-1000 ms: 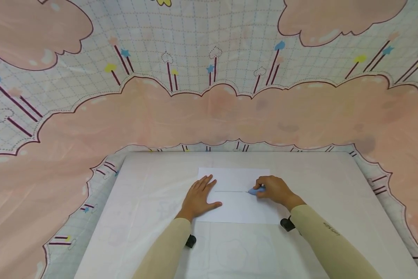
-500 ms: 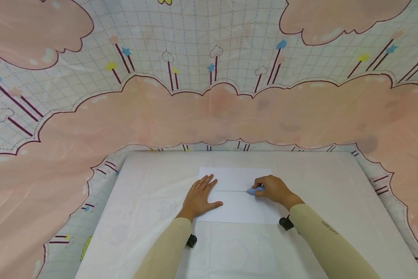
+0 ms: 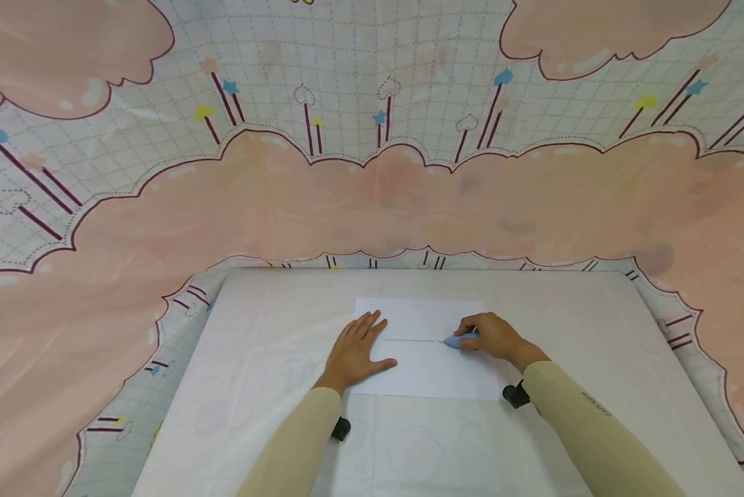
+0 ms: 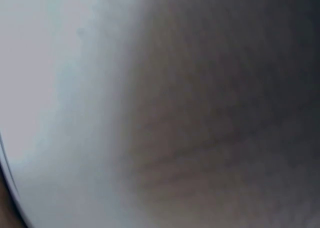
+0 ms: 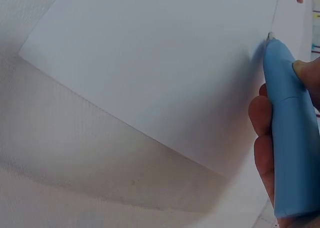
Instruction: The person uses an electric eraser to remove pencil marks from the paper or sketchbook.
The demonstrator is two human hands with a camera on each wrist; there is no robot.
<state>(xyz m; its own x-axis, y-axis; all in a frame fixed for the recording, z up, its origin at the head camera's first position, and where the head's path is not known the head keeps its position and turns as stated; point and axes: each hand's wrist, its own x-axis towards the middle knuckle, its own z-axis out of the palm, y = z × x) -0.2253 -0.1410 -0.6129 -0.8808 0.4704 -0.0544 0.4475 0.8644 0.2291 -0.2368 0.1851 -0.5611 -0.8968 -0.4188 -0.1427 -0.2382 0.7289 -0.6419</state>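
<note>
The blue tool (image 5: 292,143) is held in the right hand (image 3: 495,338), tip toward the tabletop's (image 3: 235,373) left edge; the left hand (image 3: 352,353) is spread on paper (image 3: 424,373).

The left hand (image 3: 353,351) lies palm-down and splayed; the right hand (image 3: 496,338) is curled.

Colours: light-blue pen-shaped tool (image 5: 292,148), white paper (image 3: 434,376).
Paper bears one thin grey line (image 3: 409,340); tabletop (image 3: 260,331) off-white; sleeves (image 3: 602,442) khaki, right one dark-marked; wrist devices (image 3: 516,395) black; backdrop (image 3: 378,207) peach with maroon scalloped outlines, pale grid (image 3: 341,69) on white, small blue and yellow motifs (image 3: 503,76).
</note>
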